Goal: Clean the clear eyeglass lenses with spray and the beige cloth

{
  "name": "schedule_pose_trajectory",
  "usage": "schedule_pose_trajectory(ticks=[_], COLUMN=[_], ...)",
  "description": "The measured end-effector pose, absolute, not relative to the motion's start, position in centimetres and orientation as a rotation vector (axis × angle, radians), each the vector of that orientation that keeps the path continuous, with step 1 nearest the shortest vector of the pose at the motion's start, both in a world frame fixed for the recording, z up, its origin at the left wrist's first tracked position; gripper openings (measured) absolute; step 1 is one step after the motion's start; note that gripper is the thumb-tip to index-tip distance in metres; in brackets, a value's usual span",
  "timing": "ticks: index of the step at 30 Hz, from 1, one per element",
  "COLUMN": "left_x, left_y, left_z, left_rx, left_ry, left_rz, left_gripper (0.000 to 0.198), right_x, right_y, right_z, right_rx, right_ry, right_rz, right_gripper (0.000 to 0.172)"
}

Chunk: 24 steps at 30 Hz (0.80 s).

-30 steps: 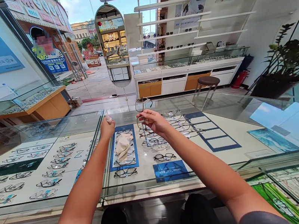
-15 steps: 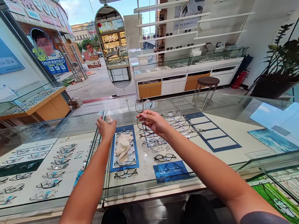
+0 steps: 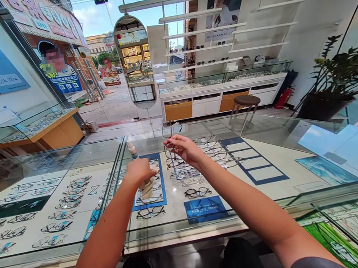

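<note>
My left hand [image 3: 140,171] is over a crumpled beige cloth [image 3: 147,189], its fingers curled onto the cloth's upper part and partly hidden by the back of the hand. Just behind that hand a small spray bottle [image 3: 132,149] with a pale top stands on the glass counter. In my right hand [image 3: 183,147] is a pair of thin-framed eyeglasses [image 3: 166,130], pinched between thumb and fingers and raised above the counter, one lens upward.
Under the glass top [image 3: 266,211] lie rows of eyeglass frames [image 3: 197,191], a blue card [image 3: 206,209] and a blue-edged tray [image 3: 254,160]. Beyond the counter stand an oval mirror [image 3: 135,64], a round stool [image 3: 246,101] and a potted plant [image 3: 326,97].
My left hand has come away from the spray bottle and moved nearer and slightly right, onto the cloth. My right hand keeps the eyeglasses in nearly the same place. The view has tilted up slightly.
</note>
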<state>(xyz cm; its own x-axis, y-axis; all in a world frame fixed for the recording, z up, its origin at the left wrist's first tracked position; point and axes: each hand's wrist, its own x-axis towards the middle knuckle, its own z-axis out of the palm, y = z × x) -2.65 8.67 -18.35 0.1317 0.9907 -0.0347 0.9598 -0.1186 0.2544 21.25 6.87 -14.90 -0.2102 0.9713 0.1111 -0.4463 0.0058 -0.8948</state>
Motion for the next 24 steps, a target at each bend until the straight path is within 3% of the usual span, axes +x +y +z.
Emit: schedule_pose_trajectory(ticks=[6, 13, 19, 24], left_x=[-2.8, -2.8, -2.3, -1.8], left_y=[9.1, 10.8, 10.9, 9.3], left_z=[-18.1, -17.4, -16.3, -14.9], left_rx=[2.226, 1.734, 1.525, 1.478], left_ry=[1.955, 1.633, 1.433, 1.089], left_rz=[0.318, 1.096, 1.242, 1.154], left_gripper=[0.036, 0.012, 0.022, 0.045], right_x=[21.4, 21.5, 21.6, 21.5], right_y=[7.0, 7.2, 7.3, 7.0], right_z=[-15.1, -15.2, -15.2, -15.0], right_rx=[-0.706, -0.678, -0.671, -0.645], right_ry=[-1.064, -1.061, -1.081, -1.073], right_rz=[1.502, 1.496, 1.494, 1.502], right_gripper=[0.054, 0.052, 0.051, 0.052])
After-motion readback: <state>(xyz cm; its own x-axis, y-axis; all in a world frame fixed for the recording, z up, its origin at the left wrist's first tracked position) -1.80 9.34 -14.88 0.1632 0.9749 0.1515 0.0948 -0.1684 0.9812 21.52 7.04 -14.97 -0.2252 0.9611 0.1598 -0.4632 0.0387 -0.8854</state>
